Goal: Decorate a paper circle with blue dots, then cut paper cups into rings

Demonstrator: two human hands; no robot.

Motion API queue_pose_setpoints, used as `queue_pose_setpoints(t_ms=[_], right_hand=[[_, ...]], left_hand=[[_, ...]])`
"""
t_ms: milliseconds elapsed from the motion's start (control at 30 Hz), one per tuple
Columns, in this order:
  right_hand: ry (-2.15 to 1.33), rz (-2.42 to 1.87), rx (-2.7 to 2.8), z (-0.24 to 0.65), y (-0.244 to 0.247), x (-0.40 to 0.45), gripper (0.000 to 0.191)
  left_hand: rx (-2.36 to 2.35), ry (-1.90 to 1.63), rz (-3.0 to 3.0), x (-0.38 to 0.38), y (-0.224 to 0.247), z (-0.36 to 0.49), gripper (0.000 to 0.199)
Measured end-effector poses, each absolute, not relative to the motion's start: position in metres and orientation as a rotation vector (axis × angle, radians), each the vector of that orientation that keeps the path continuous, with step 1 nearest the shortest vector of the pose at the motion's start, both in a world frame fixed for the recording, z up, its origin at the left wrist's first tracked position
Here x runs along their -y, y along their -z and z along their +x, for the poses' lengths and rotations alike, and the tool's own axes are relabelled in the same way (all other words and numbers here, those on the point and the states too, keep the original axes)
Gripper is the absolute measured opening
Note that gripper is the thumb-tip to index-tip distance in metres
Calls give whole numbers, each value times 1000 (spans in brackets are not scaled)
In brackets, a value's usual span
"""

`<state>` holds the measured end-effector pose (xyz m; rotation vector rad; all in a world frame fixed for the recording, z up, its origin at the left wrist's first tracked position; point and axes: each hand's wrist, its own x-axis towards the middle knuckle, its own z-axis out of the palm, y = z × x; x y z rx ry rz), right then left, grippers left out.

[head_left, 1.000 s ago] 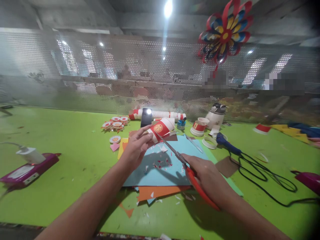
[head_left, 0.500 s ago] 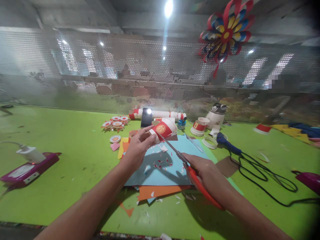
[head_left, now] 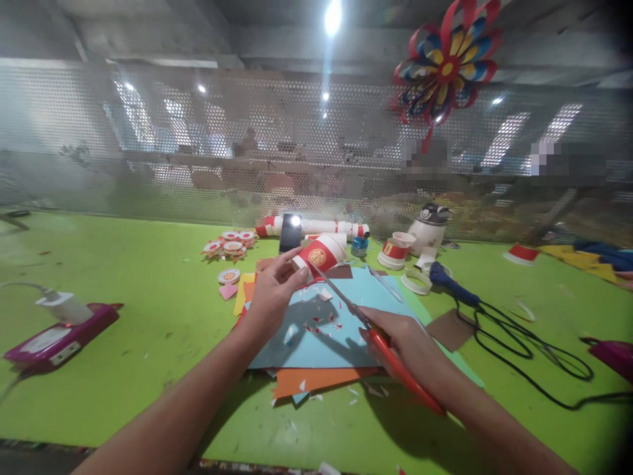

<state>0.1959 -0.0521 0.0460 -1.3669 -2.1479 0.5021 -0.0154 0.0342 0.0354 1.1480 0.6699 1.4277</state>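
Note:
A red and white paper cup [head_left: 327, 252] with a gold emblem lies tilted in my left hand [head_left: 271, 290], its thumb and fingers closed on the cup's left end. My right hand [head_left: 403, 340] is wrapped round the red handles of a pair of scissors [head_left: 349, 305]. The blades point up and left, and their tips meet the cup near the emblem. Whether the blades are fully together I cannot tell. Beneath both hands lies a light blue paper sheet [head_left: 316, 353], scattered with small red and white scraps.
On the green table [head_left: 148, 369] are a blue glue gun [head_left: 452, 285] with a looping black cord, a purple power strip [head_left: 64, 340] and a phone [head_left: 290, 232]. Cup pieces [head_left: 394, 252] and a blue ink bottle [head_left: 360, 245] stand behind. A paper flower [head_left: 448, 69] hangs above.
The cup has turned slightly, its emblem a little further left. Both hands keep their grips. The whole view has shifted very slightly.

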Motion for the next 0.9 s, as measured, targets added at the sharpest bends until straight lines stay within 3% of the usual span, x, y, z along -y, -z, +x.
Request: queue_pose_setpoints(t_ms=[467,767,900], right_hand=[[-399,-1398,2121,193,-44,56,41],[-153,-1474,2198,194,-39,54,41],[-120,-1520,2239,199,-35,51,41]], left_hand=[[-663,-1434,1070,-32,-34,-12,50],[-589,-1238,929,-45,-36,-24,20],[-568,-1153,914,-49,-37,-29,19]])
